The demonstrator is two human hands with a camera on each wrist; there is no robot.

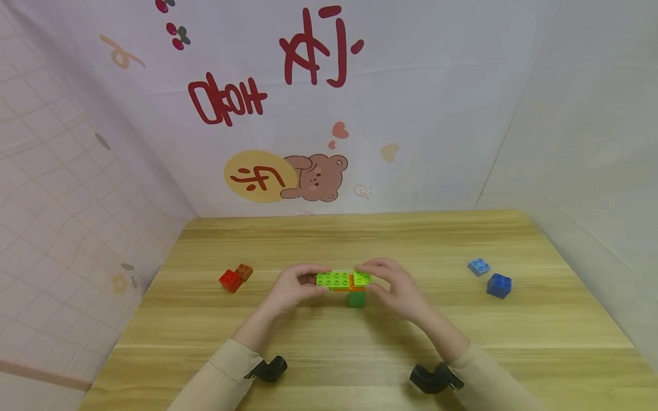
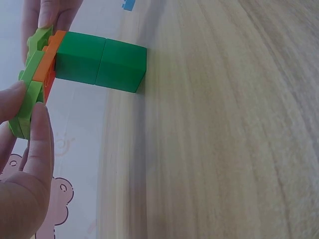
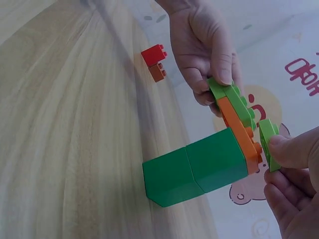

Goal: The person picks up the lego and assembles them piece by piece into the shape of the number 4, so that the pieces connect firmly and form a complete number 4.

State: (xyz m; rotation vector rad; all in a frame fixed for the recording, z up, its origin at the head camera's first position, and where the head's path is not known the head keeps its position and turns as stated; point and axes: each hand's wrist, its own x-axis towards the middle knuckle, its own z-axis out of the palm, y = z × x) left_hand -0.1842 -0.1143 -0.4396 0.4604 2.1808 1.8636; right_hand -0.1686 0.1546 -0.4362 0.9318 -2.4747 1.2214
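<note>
Two dark green bricks [image 3: 194, 169] stand stacked on the table, with a flat orange brick [image 3: 238, 134] across their top, overhanging to the left. On the orange brick lies a long lime-green brick [image 1: 333, 279]; another lime-green piece [image 2: 34, 95] shows beneath its left end. My left hand [image 1: 293, 286] grips that left end between thumb and fingers. With thumb and fingers, my right hand [image 1: 398, 287] pinches a small lime-green brick [image 3: 269, 142] close over the right end of the orange brick. A narrow gap shows between them in the right wrist view.
On the left of the wooden table [image 1: 370, 354] sit a red brick [image 1: 231, 281] and an orange-brown brick [image 1: 244, 272], side by side. A light blue brick [image 1: 479, 266] and a dark blue brick [image 1: 499, 286] lie to the right. A printed cloth [image 1: 426, 114] hangs behind.
</note>
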